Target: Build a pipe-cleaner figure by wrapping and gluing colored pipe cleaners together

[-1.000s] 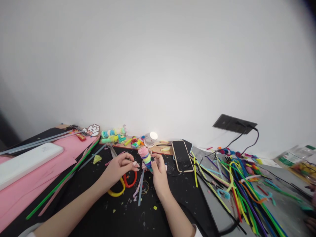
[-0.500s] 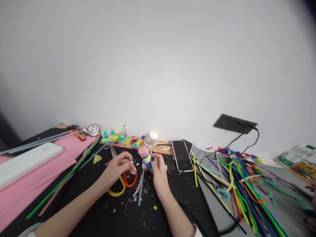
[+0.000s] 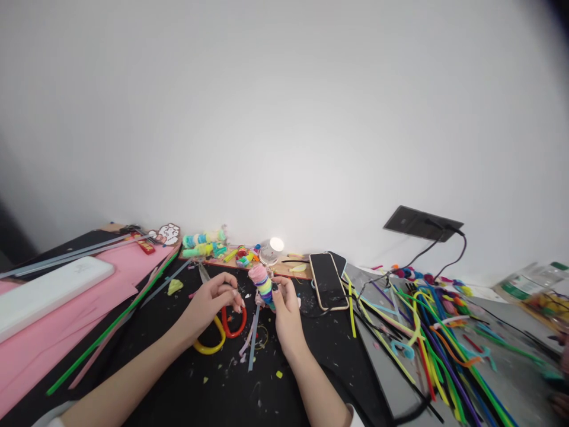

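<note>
The right hand (image 3: 288,314) gripped the striped roll (image 3: 264,286) at its thumb's left, pink end toward the black table's (image 3: 178,388) far edge; the left hand (image 3: 211,302) curled nearby, contents unclear.

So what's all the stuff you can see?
striped roll: one, multicoloured, centre
scissors: one, red-yellow handles, centre-left
phone: one, black screen, mid-right
bright object: one, white, back edge
pipe cleaners: many, mixed colours, right
paper: uncounted, pink, left
case: one, white, on paper
bottle: one, clear, far right
socket: one, dark, on wall
scraps: many, mixed colours, desktop
left grip: one, bare, by scissors
right grip: one, bare, holding striped roll
</note>
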### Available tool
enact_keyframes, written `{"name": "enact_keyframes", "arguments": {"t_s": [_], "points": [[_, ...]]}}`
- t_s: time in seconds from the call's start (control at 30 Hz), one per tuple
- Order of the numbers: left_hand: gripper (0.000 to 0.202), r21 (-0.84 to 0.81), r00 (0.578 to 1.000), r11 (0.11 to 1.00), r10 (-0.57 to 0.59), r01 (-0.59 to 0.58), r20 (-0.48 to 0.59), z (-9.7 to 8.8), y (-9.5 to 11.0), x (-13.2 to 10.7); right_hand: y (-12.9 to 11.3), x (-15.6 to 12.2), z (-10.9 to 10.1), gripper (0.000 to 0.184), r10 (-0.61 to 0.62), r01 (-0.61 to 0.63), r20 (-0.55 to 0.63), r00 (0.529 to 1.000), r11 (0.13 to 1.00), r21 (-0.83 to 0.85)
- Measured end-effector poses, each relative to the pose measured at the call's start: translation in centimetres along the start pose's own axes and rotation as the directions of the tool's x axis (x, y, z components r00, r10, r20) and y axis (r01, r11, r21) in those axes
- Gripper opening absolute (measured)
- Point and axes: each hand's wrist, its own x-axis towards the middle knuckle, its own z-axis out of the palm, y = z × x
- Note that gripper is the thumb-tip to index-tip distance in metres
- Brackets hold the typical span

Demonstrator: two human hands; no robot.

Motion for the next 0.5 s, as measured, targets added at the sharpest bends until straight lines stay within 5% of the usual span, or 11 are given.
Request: {"name": "enact_keyframes", "arguments": {"t_s": [0.5], "points": [[0.027,0.041,0.999,0.999,0.002,-0.001,-0.042,-0.2,-1.1,0.7,0.2,0.0,0.0,0.025,0.005,-0.005,0.002,1.000,1.000,0.001]]}}
